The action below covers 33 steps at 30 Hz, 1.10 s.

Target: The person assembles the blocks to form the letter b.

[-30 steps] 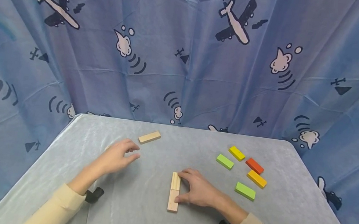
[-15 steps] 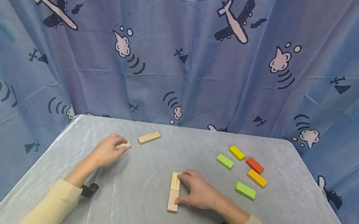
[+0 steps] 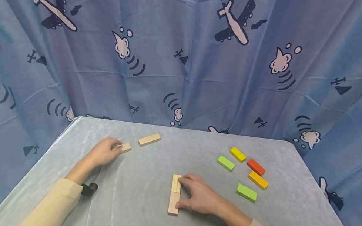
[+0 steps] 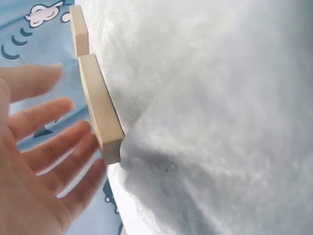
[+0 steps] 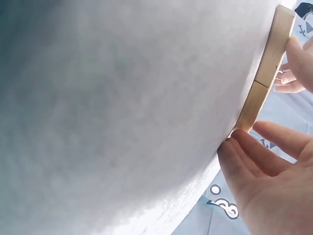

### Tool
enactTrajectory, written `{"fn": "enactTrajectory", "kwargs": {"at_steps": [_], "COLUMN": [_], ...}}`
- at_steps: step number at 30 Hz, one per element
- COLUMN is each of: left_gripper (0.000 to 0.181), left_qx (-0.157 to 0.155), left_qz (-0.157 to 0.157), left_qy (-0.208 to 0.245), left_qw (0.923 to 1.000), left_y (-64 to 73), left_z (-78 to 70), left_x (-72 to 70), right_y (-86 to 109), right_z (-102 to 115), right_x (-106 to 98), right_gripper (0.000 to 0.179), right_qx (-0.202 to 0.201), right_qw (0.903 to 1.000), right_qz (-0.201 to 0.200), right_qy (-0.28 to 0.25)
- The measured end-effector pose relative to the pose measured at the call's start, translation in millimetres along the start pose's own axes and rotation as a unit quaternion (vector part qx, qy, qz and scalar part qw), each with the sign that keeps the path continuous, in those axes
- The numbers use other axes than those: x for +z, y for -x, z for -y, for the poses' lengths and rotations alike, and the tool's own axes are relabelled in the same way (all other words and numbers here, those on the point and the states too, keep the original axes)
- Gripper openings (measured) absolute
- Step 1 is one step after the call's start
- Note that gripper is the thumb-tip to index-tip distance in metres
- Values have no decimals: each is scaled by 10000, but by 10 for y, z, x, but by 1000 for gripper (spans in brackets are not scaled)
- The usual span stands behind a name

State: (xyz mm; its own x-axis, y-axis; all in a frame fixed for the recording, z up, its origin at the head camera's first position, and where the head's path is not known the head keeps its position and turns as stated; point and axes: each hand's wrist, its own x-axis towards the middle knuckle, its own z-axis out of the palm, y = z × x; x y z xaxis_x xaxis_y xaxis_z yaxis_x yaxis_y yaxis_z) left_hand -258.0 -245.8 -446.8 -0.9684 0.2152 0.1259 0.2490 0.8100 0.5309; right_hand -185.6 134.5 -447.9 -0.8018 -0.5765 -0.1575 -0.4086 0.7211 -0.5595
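Two plain wooden blocks lie end to end in line at the table's middle, the far one (image 3: 175, 184) and the near one (image 3: 173, 203). My right hand (image 3: 203, 195) touches their right side, thumb at the near block and fingers at the far block. In the right wrist view those fingers are mostly straight. At the back left, my left hand (image 3: 104, 151) is at the left end of another wooden block (image 3: 126, 147), fingers spread and loosely extended. The left wrist view shows this block (image 4: 101, 105) beside the fingertips; contact is hard to tell.
Another plain block (image 3: 149, 139) lies further back. To the right are a yellow block (image 3: 238, 154), a red block (image 3: 256, 166), an orange-yellow block (image 3: 258, 180) and two green blocks, one farther (image 3: 226, 163), one nearer (image 3: 246, 192). A blue curtain (image 3: 187, 54) hangs behind the table.
My left hand has moved back and left to the wooden block, then slightly further left, showing more of the block. The right hand stays at the two joined blocks.
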Motion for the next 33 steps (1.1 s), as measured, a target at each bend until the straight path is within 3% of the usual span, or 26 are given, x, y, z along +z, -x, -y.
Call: {"fn": "enactTrajectory", "kwargs": {"at_steps": [9,16,21,28,33], "left_gripper": [38,72,90,97,99], "left_qx": [-340,-627,-643,-686,-552], "left_qz": [289,871,1235,1192,1095], "left_qy": [383,944,1125,802,646], "left_qw": [9983,9897,9839,9872,9903], "left_y": [-19,-4,-40,-118,-134], "left_z": [41,-12,19,76,97], "left_x": [6,-31,-23,40,48], "right_y": [-5,6,-2,-12,-9], "right_z": [2,2,-6,-6,12], "right_x": [16,28,33,27,21], "right_gripper": [81,80,81,82,81], "right_qx": [44,-46,-13,81,88], "right_qw": [10000,9999,9999,9999,9999], "right_qz": [32,-12,-8,56,43], "right_qy": [84,93,125,86,88]}}
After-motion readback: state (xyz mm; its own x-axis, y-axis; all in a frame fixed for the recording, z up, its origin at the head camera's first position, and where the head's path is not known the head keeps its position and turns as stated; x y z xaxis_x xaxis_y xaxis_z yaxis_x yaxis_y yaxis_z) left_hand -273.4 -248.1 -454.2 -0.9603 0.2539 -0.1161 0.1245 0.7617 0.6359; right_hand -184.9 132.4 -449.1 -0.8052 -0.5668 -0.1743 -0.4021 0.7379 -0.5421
